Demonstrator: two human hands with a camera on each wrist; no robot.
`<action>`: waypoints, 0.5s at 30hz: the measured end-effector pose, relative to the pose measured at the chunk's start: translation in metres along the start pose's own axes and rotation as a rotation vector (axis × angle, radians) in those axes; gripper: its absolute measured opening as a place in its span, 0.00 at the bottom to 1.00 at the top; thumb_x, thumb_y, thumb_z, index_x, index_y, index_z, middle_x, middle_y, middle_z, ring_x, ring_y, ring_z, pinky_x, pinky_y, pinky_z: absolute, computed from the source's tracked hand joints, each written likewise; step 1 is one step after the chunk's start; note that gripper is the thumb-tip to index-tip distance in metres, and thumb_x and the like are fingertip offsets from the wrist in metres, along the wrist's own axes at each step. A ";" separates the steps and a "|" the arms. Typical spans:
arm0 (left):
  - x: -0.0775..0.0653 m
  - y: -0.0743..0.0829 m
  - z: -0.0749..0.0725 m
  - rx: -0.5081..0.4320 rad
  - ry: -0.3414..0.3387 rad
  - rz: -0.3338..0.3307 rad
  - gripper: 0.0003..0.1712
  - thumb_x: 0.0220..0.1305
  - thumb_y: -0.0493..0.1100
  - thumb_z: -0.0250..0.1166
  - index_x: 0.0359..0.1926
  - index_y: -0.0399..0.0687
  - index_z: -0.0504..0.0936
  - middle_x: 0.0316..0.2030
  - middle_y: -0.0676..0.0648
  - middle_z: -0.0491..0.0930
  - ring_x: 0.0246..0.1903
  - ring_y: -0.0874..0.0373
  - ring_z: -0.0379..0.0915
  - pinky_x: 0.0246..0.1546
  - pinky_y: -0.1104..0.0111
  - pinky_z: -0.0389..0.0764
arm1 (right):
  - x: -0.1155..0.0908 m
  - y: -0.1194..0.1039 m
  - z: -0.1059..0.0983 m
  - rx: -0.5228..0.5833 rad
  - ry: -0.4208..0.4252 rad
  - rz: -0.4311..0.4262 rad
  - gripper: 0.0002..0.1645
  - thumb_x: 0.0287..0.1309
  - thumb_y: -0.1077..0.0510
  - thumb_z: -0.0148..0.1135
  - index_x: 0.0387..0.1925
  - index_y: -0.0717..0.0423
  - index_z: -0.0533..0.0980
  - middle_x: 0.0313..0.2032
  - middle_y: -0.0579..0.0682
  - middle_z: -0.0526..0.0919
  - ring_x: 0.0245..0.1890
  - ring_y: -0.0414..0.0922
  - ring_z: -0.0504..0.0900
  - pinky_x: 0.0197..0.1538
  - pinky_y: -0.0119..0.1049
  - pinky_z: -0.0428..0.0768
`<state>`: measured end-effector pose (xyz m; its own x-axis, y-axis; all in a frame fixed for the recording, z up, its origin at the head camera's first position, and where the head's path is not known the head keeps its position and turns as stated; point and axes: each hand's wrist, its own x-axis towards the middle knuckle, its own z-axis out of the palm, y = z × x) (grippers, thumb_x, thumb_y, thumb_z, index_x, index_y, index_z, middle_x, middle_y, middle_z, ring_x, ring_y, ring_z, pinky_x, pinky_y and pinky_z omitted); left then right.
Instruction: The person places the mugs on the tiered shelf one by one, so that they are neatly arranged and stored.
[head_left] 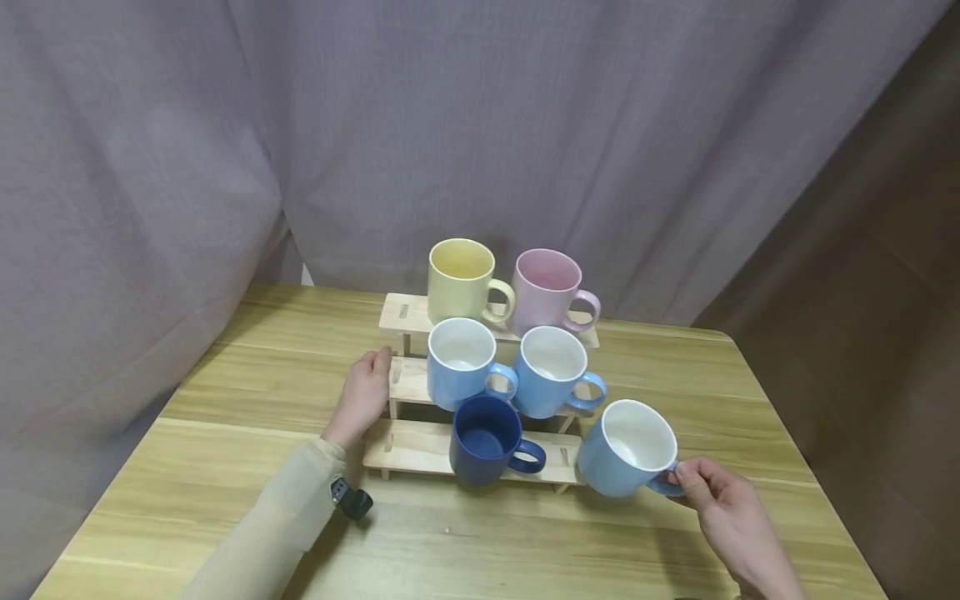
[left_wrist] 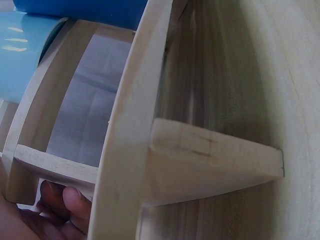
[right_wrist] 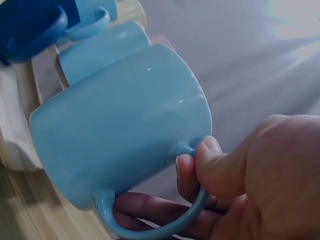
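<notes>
With thumb and fingers, my right hand [head_left: 731,508] grips the handle of a light blue mug [head_left: 618,462], white inside and tilted, by the right end of a three-tier wooden rack [head_left: 420,446]. The right wrist view shows the thumb pressing near the top of that mug's handle [right_wrist: 150,232]. My left hand [head_left: 363,396] holds the left end of the middle tier; in the left wrist view its fingertips [left_wrist: 77,202] curl beneath the wood. A dark blue mug [head_left: 480,467] stands on the front tier. Two more light blue mugs [head_left: 450,379] [head_left: 536,392] occupy the middle tier.
On the back tier stand a yellow mug [head_left: 453,300] and a pink mug [head_left: 536,304], handles to the right. The rack rests on a wood-grain table [head_left: 247,400]. A grey curtain [head_left: 465,125] hangs behind the table and along its left side.
</notes>
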<state>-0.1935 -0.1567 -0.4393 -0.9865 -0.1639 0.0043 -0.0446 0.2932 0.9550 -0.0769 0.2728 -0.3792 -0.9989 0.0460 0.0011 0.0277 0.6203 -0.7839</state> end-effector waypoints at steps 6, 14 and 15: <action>0.000 0.000 -0.001 -0.008 -0.008 -0.004 0.26 0.78 0.54 0.39 0.33 0.41 0.72 0.18 0.48 0.68 0.14 0.57 0.63 0.14 0.68 0.67 | 0.007 -0.013 0.012 0.003 -0.055 -0.006 0.19 0.74 0.52 0.47 0.39 0.64 0.76 0.44 0.57 0.83 0.42 0.39 0.83 0.47 0.32 0.77; 0.002 -0.002 0.001 0.022 0.008 0.009 0.26 0.78 0.54 0.39 0.34 0.40 0.73 0.18 0.48 0.69 0.15 0.57 0.64 0.15 0.66 0.69 | 0.014 -0.021 0.022 0.032 -0.133 0.015 0.21 0.74 0.49 0.46 0.40 0.63 0.76 0.44 0.54 0.84 0.46 0.44 0.83 0.56 0.50 0.74; 0.002 -0.002 0.001 0.027 0.007 0.007 0.26 0.78 0.55 0.38 0.34 0.40 0.73 0.18 0.48 0.69 0.15 0.56 0.64 0.16 0.66 0.69 | 0.015 -0.021 0.023 0.029 -0.134 0.018 0.21 0.74 0.49 0.47 0.41 0.63 0.77 0.43 0.53 0.85 0.45 0.44 0.83 0.56 0.48 0.74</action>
<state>-0.1954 -0.1571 -0.4415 -0.9857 -0.1679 0.0135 -0.0415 0.3193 0.9467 -0.0931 0.2422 -0.3769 -0.9943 -0.0492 -0.0947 0.0468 0.5970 -0.8009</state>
